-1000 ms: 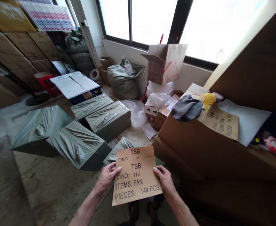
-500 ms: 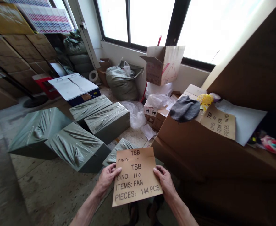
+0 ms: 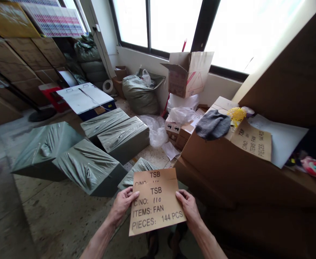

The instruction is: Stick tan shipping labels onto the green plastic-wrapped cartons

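Two overlapping brown paper labels [image 3: 158, 210] are held up in front of me, printed "TSB", "ITEMS: FAN" and "PIECES: 144 PCS", with 110 handwritten after "C/NO:". My left hand [image 3: 122, 205] pinches their left edge, thumb on the front. On the opposite edge my right hand [image 3: 188, 207] grips in the same way. The rear label shows only as a strip along the top. Behind them, partly hidden, is a green wrapped package [image 3: 140, 169]. A similar label [image 3: 252, 142] marked 111 lies on a large carton [image 3: 214, 162] to the right.
Several green wrapped packages [image 3: 89, 167] stand on the floor at left, near a white-topped box [image 3: 86, 97]. A grey cloth [image 3: 212, 125] and yellow strapping [image 3: 237, 115] lie on the carton. By the window are an open cardboard box [image 3: 186, 75] and a stuffed sack [image 3: 141, 93].
The view has shifted very slightly, so the surroundings sit a little further right. Both hands keep the labels in nearly the same place.
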Demonstrator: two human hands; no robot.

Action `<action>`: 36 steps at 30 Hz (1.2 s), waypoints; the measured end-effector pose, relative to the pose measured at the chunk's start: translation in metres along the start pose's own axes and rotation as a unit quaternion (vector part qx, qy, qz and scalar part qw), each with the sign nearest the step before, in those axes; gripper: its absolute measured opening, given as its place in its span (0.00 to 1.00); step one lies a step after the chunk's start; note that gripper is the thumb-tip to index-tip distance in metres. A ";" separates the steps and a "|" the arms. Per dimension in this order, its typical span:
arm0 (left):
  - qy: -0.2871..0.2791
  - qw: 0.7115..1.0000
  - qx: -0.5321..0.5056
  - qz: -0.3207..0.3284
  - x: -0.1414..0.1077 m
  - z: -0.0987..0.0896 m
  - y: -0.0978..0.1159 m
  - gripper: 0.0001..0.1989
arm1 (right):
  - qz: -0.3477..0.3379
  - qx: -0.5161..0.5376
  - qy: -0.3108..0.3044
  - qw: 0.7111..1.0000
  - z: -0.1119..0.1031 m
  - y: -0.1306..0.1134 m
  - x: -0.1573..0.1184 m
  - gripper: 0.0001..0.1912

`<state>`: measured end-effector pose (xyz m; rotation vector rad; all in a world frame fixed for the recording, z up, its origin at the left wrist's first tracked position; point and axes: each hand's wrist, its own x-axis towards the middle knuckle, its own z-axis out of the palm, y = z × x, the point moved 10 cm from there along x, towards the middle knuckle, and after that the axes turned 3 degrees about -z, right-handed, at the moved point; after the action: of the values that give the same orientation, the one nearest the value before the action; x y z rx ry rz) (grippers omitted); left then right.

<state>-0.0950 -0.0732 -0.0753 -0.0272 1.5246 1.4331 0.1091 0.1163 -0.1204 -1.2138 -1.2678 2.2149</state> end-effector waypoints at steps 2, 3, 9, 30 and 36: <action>0.000 1.000 0.000 0.000 0.000 0.000 0.000 0.25 | 0.001 0.003 0.001 1.000 0.000 0.000 0.000 0.21; -0.002 1.000 0.000 0.000 0.000 0.001 -0.001 0.25 | 0.003 0.004 0.001 1.000 -0.001 0.001 -0.001 0.21; 0.000 1.000 0.004 -0.004 0.002 0.001 -0.002 0.25 | 0.006 0.002 0.003 1.000 -0.002 0.000 -0.003 0.20; -0.002 1.000 0.007 0.002 0.004 0.000 -0.003 0.25 | 0.008 0.009 0.005 1.000 0.000 -0.004 -0.006 0.20; -0.007 1.000 0.013 0.003 0.005 0.001 -0.004 0.25 | 0.006 0.013 0.007 1.000 -0.001 -0.004 -0.007 0.20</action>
<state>-0.0952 -0.0709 -0.0812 0.0032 1.5330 1.4139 0.1135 0.1145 -0.1142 -1.2273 -1.2247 2.2210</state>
